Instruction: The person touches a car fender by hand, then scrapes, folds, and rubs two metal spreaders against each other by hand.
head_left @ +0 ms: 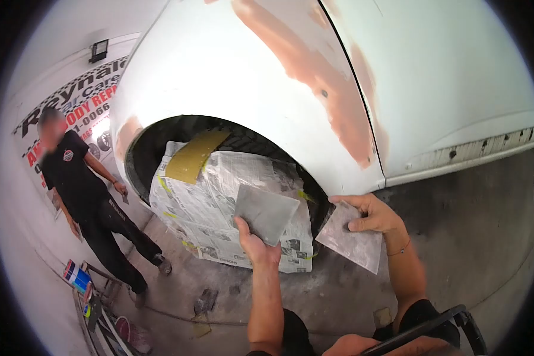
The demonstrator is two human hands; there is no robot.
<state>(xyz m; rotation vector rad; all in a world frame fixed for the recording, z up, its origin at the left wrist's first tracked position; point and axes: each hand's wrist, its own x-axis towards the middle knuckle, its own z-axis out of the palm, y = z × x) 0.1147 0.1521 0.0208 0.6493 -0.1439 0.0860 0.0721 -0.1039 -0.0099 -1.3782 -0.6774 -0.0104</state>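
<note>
newspaper in wheel arch; left hand, right hand: 1 sheet each

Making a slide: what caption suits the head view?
Left hand and right hand each hold a greyish rectangular sheet near printed newspaper and a white car.

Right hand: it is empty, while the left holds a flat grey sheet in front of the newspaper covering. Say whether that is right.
The right hand is not empty: the head view shows it gripping a flat pale sheet. The rest stands: the left hand holds a flat grey sheet in front of the newspaper covering.
</note>
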